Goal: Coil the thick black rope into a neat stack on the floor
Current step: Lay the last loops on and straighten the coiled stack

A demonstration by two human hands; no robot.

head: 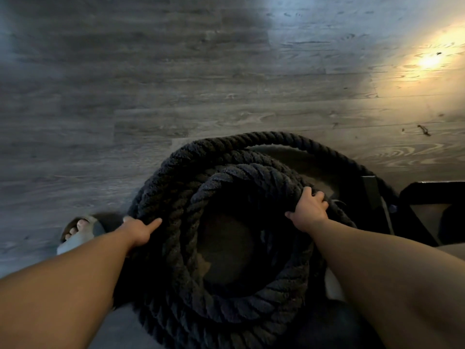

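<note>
Roughly, head view: looking down at grey plank floor.
Rope: thick, black, twisted; stacked rings on the floor between both arms.
Left hand: pressed on the left rim, fingers spread.
Right hand: fingers curled around the top loop.
Handling: likely heavy, stiff, grippy; hold each loop overhand.

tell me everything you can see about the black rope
The rope is thick, black and twisted from heavy strands, with a rough, fibrous look. It lies on the grey wood-look floor in several stacked round loops with a hollow middle. One wider loop arcs out at the far side and runs off to the right, toward a dark frame; its ends are not visible. The left hand rests on the left side of the coil, and the right hand closes over a loop on the right.
</note>
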